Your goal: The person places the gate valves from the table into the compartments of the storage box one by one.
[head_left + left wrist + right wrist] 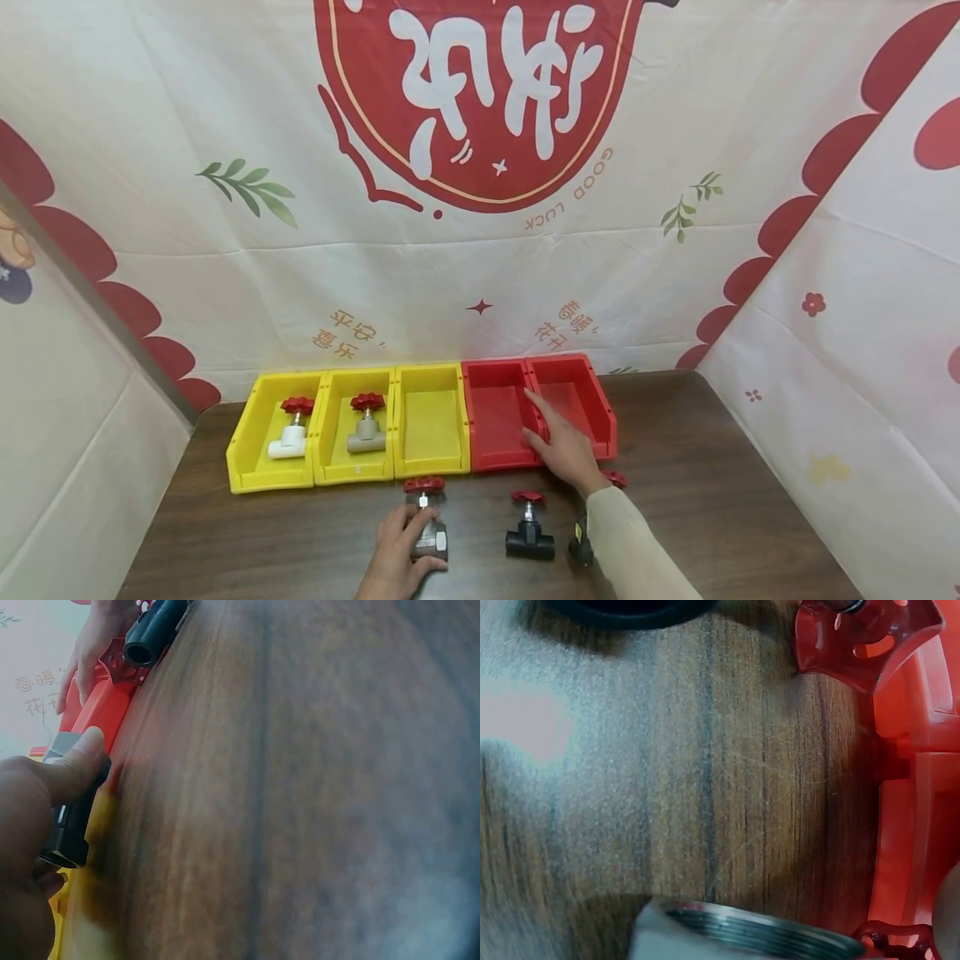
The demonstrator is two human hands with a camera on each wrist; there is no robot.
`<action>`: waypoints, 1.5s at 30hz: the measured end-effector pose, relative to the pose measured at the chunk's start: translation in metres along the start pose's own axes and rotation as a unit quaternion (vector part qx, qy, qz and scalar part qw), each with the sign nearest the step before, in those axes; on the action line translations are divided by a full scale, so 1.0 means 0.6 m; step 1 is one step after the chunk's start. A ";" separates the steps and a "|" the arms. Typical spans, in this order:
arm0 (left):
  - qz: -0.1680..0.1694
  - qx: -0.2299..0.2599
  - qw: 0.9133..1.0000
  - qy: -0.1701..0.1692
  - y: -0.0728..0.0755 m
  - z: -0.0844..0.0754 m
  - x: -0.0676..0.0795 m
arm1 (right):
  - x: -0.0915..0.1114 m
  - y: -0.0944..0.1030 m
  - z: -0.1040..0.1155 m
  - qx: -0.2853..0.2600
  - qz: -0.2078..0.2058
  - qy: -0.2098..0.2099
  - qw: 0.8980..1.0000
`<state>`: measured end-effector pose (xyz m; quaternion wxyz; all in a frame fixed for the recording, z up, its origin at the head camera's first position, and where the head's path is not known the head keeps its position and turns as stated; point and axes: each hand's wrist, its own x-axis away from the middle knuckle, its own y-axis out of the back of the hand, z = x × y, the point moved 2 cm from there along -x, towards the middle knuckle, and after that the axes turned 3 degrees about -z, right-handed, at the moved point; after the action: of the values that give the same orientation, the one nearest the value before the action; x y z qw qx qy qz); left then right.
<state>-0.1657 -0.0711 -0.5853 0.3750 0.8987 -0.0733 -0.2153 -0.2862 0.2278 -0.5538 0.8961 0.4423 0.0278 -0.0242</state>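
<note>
The left hand [395,552] grips the metal body of a valve [431,543] with a red handwheel, at the front of the table. In the left wrist view the thumb [88,750] presses along that valve's body. The right hand [567,448] reaches to the two red bins, its thumb and fingers extended at the wall between the left red bin [491,421] and the right red bin [573,408]. A black valve [529,540] with a red handwheel stands between the hands. Another dark valve [580,546] is partly hidden by the right sleeve.
Three yellow bins stand in a row left of the red ones. The leftmost [270,482] holds a white valve [289,442], the middle one [352,473] a beige-grey valve [367,435]; the third [432,421] adjoins the red bins. A printed cloth [465,275] hangs behind the wooden table [720,483].
</note>
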 end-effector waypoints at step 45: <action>-0.139 0.012 0.981 -0.136 0.046 -0.013 -0.138 | 0.002 0.001 0.008 -0.006 -0.003 0.002 1.000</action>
<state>-0.2359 -0.0613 -0.5333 0.3175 0.8668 -0.0007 -0.3845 -0.2849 0.2247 -0.5505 0.8985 0.4371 0.0313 -0.0258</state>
